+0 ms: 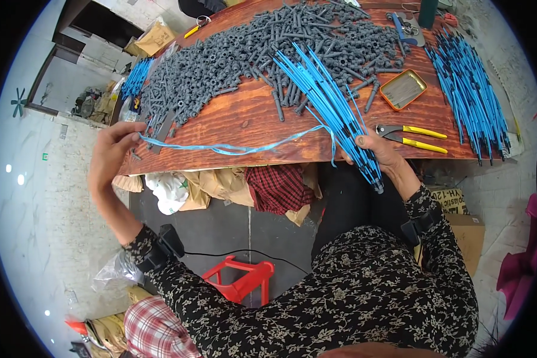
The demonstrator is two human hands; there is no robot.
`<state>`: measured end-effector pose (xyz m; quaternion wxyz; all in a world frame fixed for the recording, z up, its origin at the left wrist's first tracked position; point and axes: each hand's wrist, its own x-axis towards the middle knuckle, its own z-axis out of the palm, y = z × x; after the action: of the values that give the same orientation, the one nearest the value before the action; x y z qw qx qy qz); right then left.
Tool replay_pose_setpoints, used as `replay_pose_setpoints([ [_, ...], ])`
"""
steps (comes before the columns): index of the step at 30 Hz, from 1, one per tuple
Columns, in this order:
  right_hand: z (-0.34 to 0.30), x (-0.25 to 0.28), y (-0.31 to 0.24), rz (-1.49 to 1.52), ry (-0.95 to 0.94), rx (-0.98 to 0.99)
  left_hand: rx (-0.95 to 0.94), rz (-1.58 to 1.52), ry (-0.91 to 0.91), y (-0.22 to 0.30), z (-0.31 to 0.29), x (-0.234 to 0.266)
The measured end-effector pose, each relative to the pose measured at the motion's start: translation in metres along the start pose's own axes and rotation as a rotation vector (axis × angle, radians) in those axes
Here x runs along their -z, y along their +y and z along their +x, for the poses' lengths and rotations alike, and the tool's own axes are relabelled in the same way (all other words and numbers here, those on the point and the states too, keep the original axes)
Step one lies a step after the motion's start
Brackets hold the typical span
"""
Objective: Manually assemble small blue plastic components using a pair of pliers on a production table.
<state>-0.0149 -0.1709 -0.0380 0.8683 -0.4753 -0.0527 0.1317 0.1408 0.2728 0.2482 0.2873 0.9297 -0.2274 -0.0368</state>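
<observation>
A bundle of thin blue rods with black ends leans over the table's front edge, its near end gripped low by my right hand. From the bundle a light blue plastic strip stretches leftward, slightly twisted. My left hand pinches the strip's far-left end between thumb and fingers. Beside my right hand lie pliers with yellow handles, jaws toward the hand. How the strip meets the bundle is partly hidden behind the rods.
Grey plastic fittings are heaped across the wooden table. More blue rods lie at the right, others at the far left. A small open tin sits right of the bundle. Below stands a red stool.
</observation>
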Motion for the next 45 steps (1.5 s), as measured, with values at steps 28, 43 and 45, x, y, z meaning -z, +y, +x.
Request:
replay_pose_setpoints([
  [28,-0.002,0.010,0.019,0.185,0.141,0.135,0.028,0.275,0.363,-0.292,0.063,-0.163],
  [43,0.007,-0.057,-0.053,-0.630,0.160,0.169,-0.037,-0.938,-0.384,-0.057,0.014,-0.222],
  [45,0.022,-0.066,-0.050,-0.743,0.071,0.222,-0.104,-0.819,-0.530,-0.036,-0.001,-0.245],
])
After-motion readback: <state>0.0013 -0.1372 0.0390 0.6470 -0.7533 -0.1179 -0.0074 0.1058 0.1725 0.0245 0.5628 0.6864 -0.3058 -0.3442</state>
